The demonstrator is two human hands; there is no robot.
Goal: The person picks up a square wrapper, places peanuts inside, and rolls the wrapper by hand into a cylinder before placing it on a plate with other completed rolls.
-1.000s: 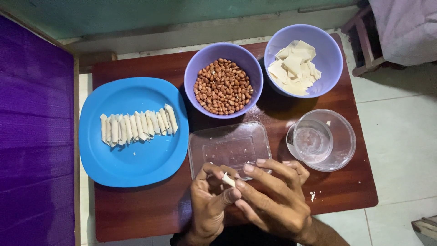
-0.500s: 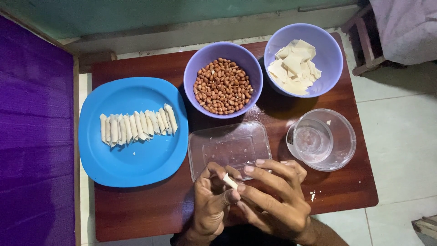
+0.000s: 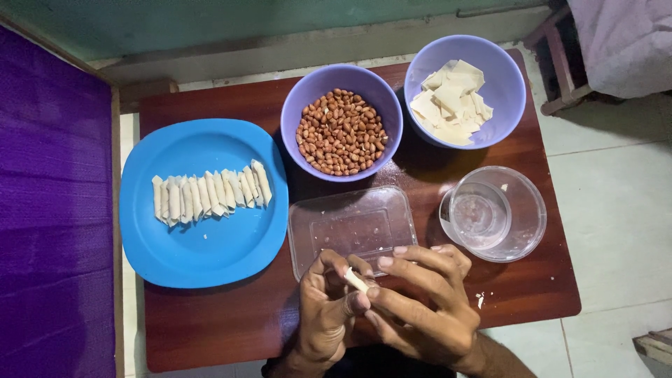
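Pale dough roll (image 3: 355, 280) sits pinched between both hands over the counter's (image 3: 210, 336) near edge, left hand (image 3: 325, 315) and right hand (image 3: 420, 308) fingers closed on it. Light, even rolling pressure should keep the wrapper from splitting.

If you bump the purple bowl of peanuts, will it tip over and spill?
Probably not: the peanut bowl looks wide and low on the flat table, so it should slide rather than tip. Its smooth plastic may slip easily; loose peanuts could shift.

No packages, labels, signs or screens in view.
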